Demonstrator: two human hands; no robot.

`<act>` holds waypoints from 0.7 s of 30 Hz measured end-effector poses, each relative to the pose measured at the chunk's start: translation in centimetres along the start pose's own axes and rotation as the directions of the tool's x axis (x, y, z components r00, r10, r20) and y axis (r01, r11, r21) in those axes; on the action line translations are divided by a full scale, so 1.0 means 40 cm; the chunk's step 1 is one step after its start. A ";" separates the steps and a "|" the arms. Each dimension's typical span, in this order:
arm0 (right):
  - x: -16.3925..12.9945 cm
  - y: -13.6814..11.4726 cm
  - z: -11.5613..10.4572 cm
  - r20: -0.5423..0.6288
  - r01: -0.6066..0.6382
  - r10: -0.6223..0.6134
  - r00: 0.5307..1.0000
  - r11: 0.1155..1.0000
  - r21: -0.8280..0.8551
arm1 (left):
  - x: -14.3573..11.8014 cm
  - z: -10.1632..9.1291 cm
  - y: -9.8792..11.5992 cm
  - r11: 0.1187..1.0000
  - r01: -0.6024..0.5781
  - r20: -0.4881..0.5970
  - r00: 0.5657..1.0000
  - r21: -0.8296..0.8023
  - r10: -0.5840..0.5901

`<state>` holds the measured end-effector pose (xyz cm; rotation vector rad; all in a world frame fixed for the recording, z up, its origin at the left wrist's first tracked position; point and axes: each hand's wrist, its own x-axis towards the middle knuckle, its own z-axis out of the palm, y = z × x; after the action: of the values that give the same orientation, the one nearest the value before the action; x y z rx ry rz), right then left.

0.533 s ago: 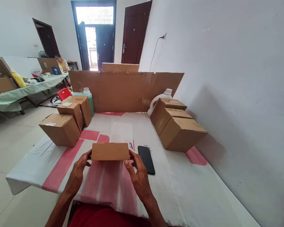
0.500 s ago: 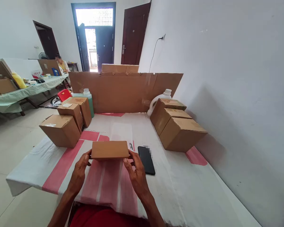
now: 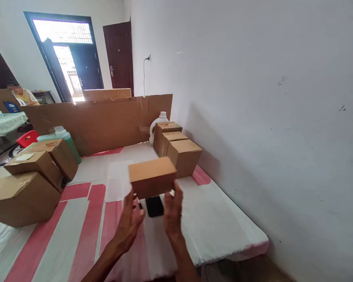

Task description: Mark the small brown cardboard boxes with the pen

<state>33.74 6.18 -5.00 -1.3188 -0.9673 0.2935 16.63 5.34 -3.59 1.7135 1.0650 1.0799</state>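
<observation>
A small brown cardboard box point(image 3: 153, 178) is held up above the table between both hands, slightly tilted. My left hand point(image 3: 128, 223) grips its lower left end, with the thumb apart from the box. At the lower right end my right hand point(image 3: 173, 209) holds it with the fingers along the side. Under the box a black phone point(image 3: 154, 206) lies on the cloth, partly hidden by it. A small dark object point(image 3: 140, 205), too small to name, lies just left of the phone.
Cardboard boxes point(image 3: 184, 156) stand in a row at the right by a white jug point(image 3: 162, 116). More boxes point(image 3: 23, 196) stand at the left by a green bottle point(image 3: 67, 143). A cardboard panel point(image 3: 111, 125) closes the back. A wall point(image 3: 253, 137) runs along the right. A person point(image 3: 25, 96) sits far left.
Both hands have lifted the box off its low position, moved it forward and toward the right-hand boxes, and tilted it. The camera view has turned right.
</observation>
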 end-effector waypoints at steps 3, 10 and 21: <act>0.116 0.098 -0.135 -0.172 -0.061 0.046 0.984 0.994 -0.086 | 0.107 0.164 0.017 0.997 -0.066 0.248 0.966 -0.026 0.071; 0.302 0.258 -0.252 -0.231 -0.156 0.117 0.966 0.975 -0.159 | 0.279 0.389 -0.011 1.000 0.011 0.480 0.877 0.013 -0.016; 0.227 0.239 -0.229 -0.193 -0.146 0.091 0.977 0.945 -0.293 | 0.230 0.282 -0.028 0.999 -0.045 0.375 0.926 -0.003 0.043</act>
<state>49.00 8.83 -9.24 -1.6619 -0.8046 0.1168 29.44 12.01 -5.73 1.8624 0.7889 0.7318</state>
